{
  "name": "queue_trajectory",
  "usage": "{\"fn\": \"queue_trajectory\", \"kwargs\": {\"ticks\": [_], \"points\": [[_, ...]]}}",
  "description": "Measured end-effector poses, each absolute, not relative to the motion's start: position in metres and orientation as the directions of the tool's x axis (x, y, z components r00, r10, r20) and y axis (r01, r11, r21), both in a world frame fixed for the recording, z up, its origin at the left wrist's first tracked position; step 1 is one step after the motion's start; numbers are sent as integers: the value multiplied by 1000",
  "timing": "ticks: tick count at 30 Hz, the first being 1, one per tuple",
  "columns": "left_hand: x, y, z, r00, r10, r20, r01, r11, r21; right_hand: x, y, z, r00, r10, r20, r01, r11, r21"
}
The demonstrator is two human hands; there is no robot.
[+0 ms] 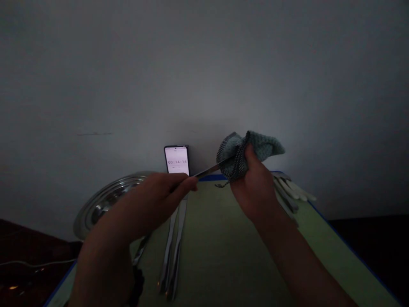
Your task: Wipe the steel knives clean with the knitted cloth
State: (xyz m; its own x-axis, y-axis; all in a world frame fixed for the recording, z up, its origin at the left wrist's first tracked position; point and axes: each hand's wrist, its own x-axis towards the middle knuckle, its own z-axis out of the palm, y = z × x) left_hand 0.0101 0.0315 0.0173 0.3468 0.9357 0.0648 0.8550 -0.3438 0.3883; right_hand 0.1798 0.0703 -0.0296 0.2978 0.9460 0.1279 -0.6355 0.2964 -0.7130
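My left hand [159,194] is closed around the handle of a thin metal utensil [209,169], which points right into a cloth. My right hand [254,185] grips that teal and grey knitted cloth [247,151], bunched around the utensil's far end, which is hidden inside it. Both hands hover above a green table [230,247] with a blue edge.
Two or three long metal utensils [174,243] lie on the table below my left hand. A steel plate [105,200] sits at the back left. A phone [177,160] showing a timer leans against the wall. More cutlery [287,189] lies at the back right.
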Motion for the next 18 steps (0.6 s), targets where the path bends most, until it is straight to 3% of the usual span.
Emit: {"fn": "queue_trajectory", "kwargs": {"ticks": [4,8,12,18], "points": [[19,34,15,355,931,81,855,-359,374,161,58,-33,237,971,-16,-645,145,-751],[24,36,11,369,926,84,858,-374,352,152,56,-39,118,993,-14,-632,65,-772],[21,33,9,380,924,40,833,-361,420,166,69,-40,59,995,82,-722,99,-685],[12,28,10,354,935,-30,817,-294,497,195,76,-23,206,976,65,-812,208,-546]]}}
